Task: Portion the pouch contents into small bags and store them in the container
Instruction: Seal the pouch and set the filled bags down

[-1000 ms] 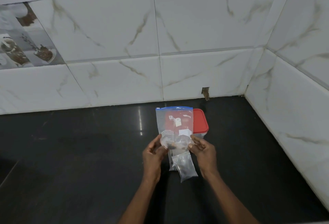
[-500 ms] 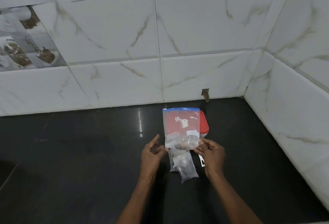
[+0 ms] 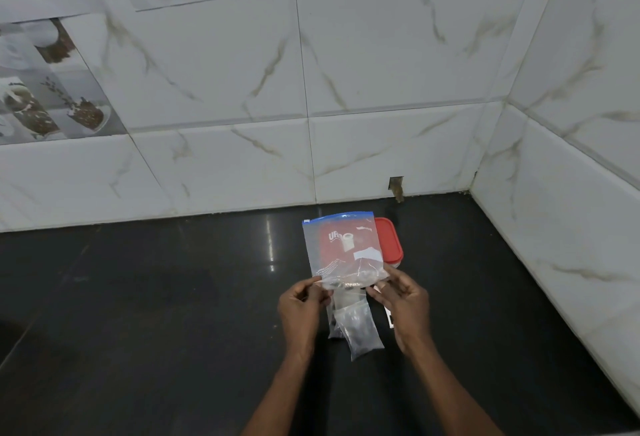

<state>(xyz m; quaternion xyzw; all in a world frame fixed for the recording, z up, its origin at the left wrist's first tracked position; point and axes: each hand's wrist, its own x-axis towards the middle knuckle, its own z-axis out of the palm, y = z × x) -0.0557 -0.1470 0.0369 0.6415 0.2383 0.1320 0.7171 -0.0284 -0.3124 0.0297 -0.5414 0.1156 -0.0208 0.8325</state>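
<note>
Both hands pinch the upright pouch (image 3: 343, 248) by its bottom corners, left hand (image 3: 301, 304) and right hand (image 3: 403, 300) level (blue zip edge topmost), with small bags (image 3: 356, 328) lying directly below it.

Container (image 3: 390, 243) mostly hidden behind pouch (image 3: 343, 248)

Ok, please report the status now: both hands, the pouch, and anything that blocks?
Left hand and right hand pinch pouch bottom corners, zip edge up. Small bags on counter below. Red-lidded container behind, shut. Nothing blocking.
</note>
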